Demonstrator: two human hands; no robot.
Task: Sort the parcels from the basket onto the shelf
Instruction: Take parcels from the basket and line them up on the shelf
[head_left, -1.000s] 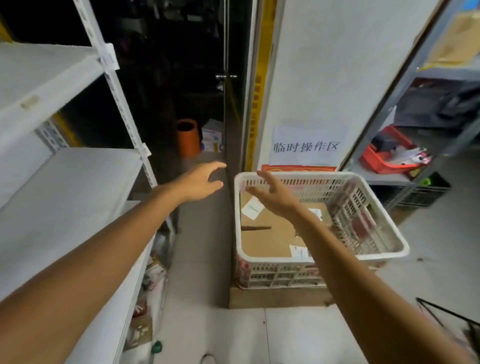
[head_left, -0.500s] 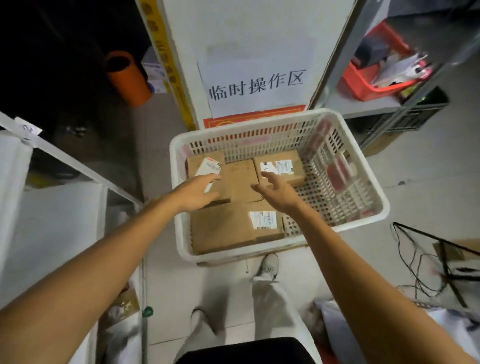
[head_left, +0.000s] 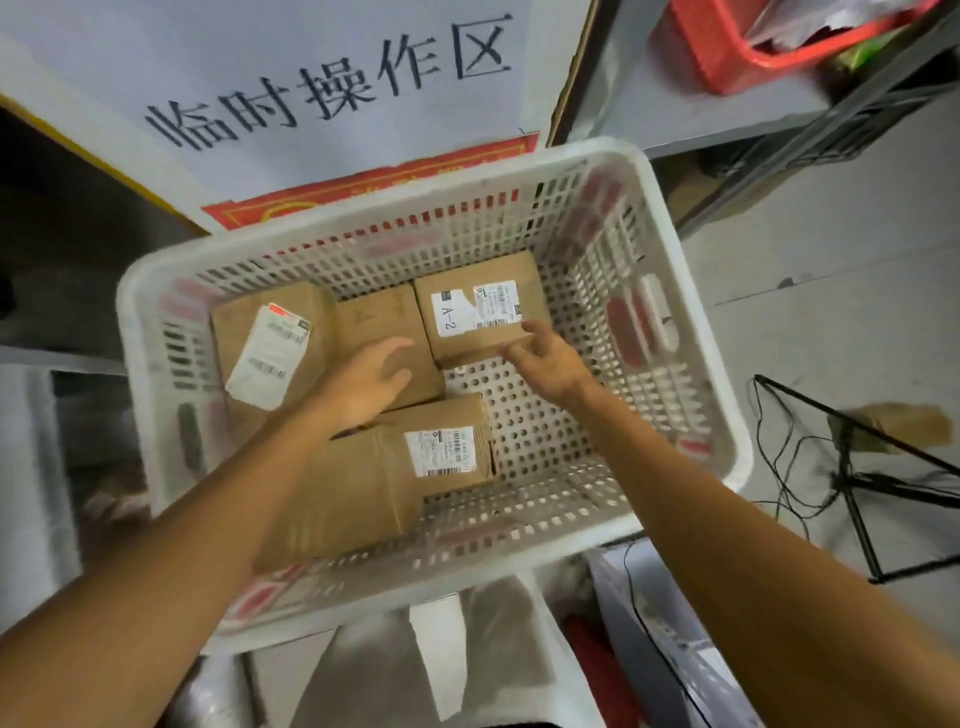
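One parcel (head_left: 483, 332), A-2 label (head_left: 451, 318) up, long axis left-right | right hand (head_left: 553, 361) touching

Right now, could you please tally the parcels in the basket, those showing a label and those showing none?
Parcels showing a label: 3
Parcels showing no label: 2
Total: 5 parcels

Bright even light, motion blur throughout, wide-angle bending at edges.
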